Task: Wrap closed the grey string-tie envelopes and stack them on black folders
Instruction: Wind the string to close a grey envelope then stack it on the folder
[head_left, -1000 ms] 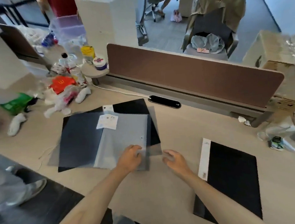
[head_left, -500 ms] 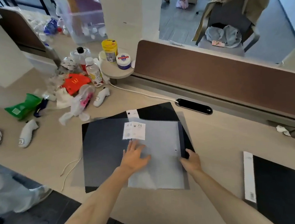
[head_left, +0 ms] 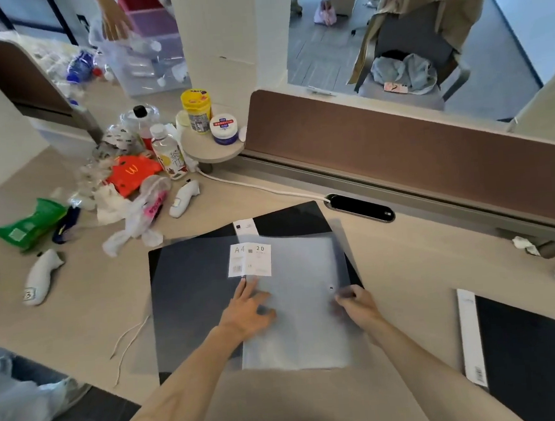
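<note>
A person's right hand (head_left: 356, 305), fingers curled at the grey envelope (head_left: 297, 308)'s right edge, sits nearest its small button (head_left: 331, 287) at 11 o'clock, while the left hand (head_left: 249, 307) presses flat, fingers spread, pinning the envelope atop a black folder (head_left: 290, 217).

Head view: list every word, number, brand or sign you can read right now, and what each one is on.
"A4" and "20": white paper label on the translucent grey envelope; its barcode and small print are too small to read.
Yellow "M" arches logo: red-orange paper bag.
"3": white handheld controller.
Yellow-lidded jar, white round tub, clear drink bottle, green packet: print blurred, unreadable.
</note>
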